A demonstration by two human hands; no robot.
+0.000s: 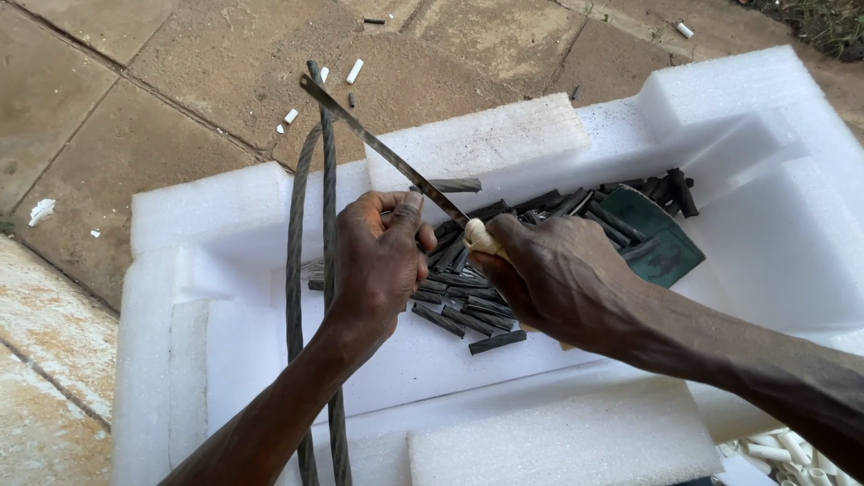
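My left hand [378, 261] grips a long dark cable [293, 270] that loops up past the foam's far edge and back down beside my forearm. A short dark end [454, 185] sticks out past my thumb. My right hand [549, 274] is closed on the cloth-wrapped handle [481, 238] of a thin hacksaw blade [382, 148], which slants up to the left across the cable near my left thumb. Under both hands lies a pile of several short dark cut pieces [463, 310] in a white foam tray [225, 234].
A dark green flat object [661, 243] lies among the cut pieces at the right. Raised foam blocks [486, 139] stand along the tray's far side. Small white tube bits [354, 70] litter the paving stones. More white tubes [787, 450] show at the bottom right.
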